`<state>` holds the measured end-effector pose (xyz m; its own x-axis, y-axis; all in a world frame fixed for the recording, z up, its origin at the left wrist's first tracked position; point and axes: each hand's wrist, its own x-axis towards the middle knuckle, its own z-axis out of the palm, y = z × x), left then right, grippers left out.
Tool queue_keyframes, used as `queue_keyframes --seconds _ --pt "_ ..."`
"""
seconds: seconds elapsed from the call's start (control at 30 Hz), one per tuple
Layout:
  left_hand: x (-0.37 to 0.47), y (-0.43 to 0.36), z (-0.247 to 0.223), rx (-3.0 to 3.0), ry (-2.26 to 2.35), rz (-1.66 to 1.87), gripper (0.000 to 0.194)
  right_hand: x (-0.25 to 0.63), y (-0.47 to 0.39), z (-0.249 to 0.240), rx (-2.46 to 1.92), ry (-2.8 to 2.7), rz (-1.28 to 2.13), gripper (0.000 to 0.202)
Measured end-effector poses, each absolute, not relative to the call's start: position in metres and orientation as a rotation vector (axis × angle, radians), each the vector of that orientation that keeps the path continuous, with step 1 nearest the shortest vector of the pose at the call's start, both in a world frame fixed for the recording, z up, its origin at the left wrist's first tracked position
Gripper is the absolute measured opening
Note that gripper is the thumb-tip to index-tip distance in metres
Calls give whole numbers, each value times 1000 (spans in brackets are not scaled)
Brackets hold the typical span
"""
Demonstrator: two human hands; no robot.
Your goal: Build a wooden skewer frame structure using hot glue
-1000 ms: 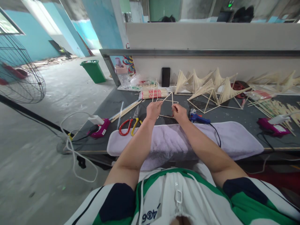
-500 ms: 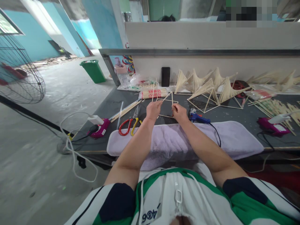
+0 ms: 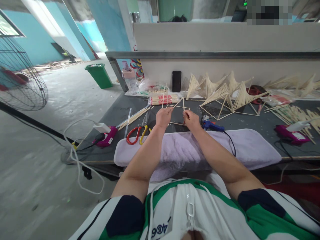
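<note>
Over the dark table, my left hand is closed with its fingertips on a thin bamboo stick that slants up to the right. My right hand pinches a second, near-upright bamboo stick; the two sticks meet at their tops. Other sticks lie below and behind them, forming part of a frame. Right of my right hand rests a blue glue gun. Scissors with red and yellow handles lie left of my left forearm. My palms hide parts of the sticks.
A lilac towel covers the front edge. Finished-looking stick structures stand at the back right. A black phone leans on the partition, near a packet of sticks. Magenta power sockets and cords sit at the left.
Almost nothing differs. Both hands and the sticks between them hold the same position; the camera view has shifted very slightly.
</note>
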<state>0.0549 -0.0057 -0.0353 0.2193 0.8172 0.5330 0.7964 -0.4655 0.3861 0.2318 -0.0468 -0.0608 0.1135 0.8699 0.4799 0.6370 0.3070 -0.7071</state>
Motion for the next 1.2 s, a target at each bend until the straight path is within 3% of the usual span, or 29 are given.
queue_keyframes --seconds 1.2 --pt "55 -5 -36 2425 1631 1083 34 232 -47 -61 -1406 -1594 291 22"
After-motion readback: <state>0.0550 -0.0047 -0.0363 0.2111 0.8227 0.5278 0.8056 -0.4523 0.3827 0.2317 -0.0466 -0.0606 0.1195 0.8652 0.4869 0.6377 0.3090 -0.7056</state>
